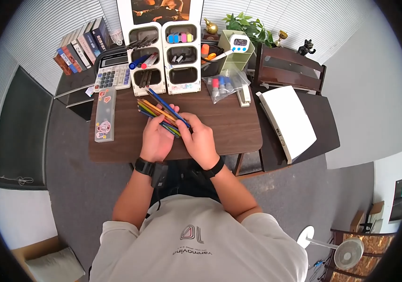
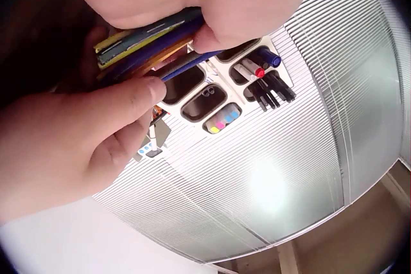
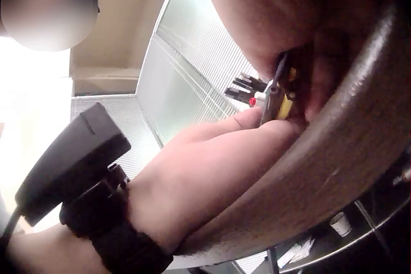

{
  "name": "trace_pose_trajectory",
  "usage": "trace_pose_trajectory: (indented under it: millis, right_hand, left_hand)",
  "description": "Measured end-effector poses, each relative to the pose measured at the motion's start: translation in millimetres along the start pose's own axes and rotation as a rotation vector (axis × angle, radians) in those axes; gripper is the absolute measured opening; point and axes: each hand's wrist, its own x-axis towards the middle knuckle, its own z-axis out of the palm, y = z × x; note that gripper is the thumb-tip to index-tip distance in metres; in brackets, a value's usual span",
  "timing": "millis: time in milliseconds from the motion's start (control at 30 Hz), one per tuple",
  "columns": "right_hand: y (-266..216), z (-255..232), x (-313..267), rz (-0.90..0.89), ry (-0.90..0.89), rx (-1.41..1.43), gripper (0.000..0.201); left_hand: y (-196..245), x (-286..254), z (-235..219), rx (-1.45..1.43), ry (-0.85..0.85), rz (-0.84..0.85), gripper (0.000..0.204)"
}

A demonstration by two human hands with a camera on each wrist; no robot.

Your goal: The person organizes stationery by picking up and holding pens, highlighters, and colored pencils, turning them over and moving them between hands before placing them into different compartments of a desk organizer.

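In the head view my left hand (image 1: 157,141) holds a bundle of colored pencils (image 1: 148,108) over the table, their ends fanned toward the organizer. My right hand (image 1: 200,141) pinches a blue pencil (image 1: 162,102) at its near end, angled across the bundle. Seen from the left wrist, the right thumb presses along the blue pencil (image 2: 183,67), while the left palm covers part of the bundle (image 2: 138,49). Just beyond the hands stands a white organizer (image 1: 161,56) with dark compartments. Brown pencils (image 1: 143,79) stand in its lower left one, and markers (image 1: 143,61) in the one above.
A clear sticker-covered pencil case (image 1: 105,115) lies at the table's left, below a calculator (image 1: 112,77). To the right are a plastic bag of markers (image 1: 224,87), a white stapler (image 1: 243,96) and a green holder (image 1: 238,58) with a timer. A white box-like object (image 1: 288,122) rests on the side surface.
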Motion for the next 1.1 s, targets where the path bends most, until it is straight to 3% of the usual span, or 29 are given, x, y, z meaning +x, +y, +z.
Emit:
trace_pose_trajectory:
  millis: [200, 500, 600, 667, 700, 733, 767, 800, 833, 867, 900, 933, 1000, 1067, 1100]
  right_hand:
    - [0.5, -0.3, -1.9, -0.036, 0.083, 0.040, 0.023]
    - [4.0, -2.3, -2.9, -0.159, 0.023, -0.065, 0.023]
    - [7.5, -5.2, -7.8, -0.204, 0.155, 0.005, 0.024]
    - [10.1, -10.8, -14.5, 0.038, 0.273, 0.336, 0.025]
    - [1.3, -18.0, -14.2, 0.043, 0.310, 0.371, 0.025]
    - [4.7, -24.1, -10.8, -0.027, 0.351, 0.226, 0.026]
    - [-1.4, -29.7, -4.7, -0.061, 0.365, 0.091, 0.025]
    - [-9.1, -33.8, 3.1, -0.093, 0.378, -0.042, 0.025]
    - [-10.4, -33.5, 13.4, -0.087, 0.389, -0.043, 0.025]
    - [-10.9, -30.6, 25.7, -0.196, 0.369, -0.134, 0.023]
    - [-10.7, -27.3, 36.4, -0.303, 0.344, -0.226, 0.021]
    - [-8.5, -24.0, 45.4, -0.298, 0.352, -0.225, 0.021]
    - [-4.1, -14.9, 62.9, -0.333, 0.225, -0.395, 0.021]
    - [-5.9, -3.0, 75.4, -0.382, 0.269, -0.382, 0.018]
    - [-5.3, 1.0, 79.2, -0.341, 0.204, -0.387, 0.017]
  left_hand:
    - [-1.5, 1.0, 1.4, 0.049, 0.005, 0.024, 0.027]
    - [-1.1, -4.2, 10.2, 0.034, 0.056, 0.032, 0.024]
    - [10.4, -2.6, 8.5, -0.114, 0.156, -0.046, 0.022]
    - [20.2, -4.6, 8.1, -0.135, 0.191, -0.062, 0.019]
    - [28.7, -5.0, 1.9, -0.177, 0.101, -0.094, 0.018]
    - [33.8, -5.7, -2.0, -0.218, 0.015, -0.128, 0.017]
    - [37.8, -10.0, 21.2, -0.169, 0.174, -0.147, 0.012]
    - [36.6, -10.0, 13.4, -0.164, 0.174, -0.156, 0.012]
    - [34.4, -9.1, -0.8, -0.167, 0.033, -0.205, 0.009]
    - [33.2, -8.8, -8.2, -0.171, -0.108, -0.253, 0.008]
    - [33.5, -12.5, -0.2, -0.154, -0.040, -0.263, 0.012]
    - [33.3, -12.8, -4.2, -0.149, -0.041, -0.270, 0.012]
    - [33.4, -10.7, -15.4, -0.285, -0.196, -0.285, 0.015]
    - [33.3, -11.5, -16.1, -0.246, -0.189, -0.284, 0.020]
    - [32.0, -11.8, -13.4, -0.216, -0.178, -0.274, 0.027]
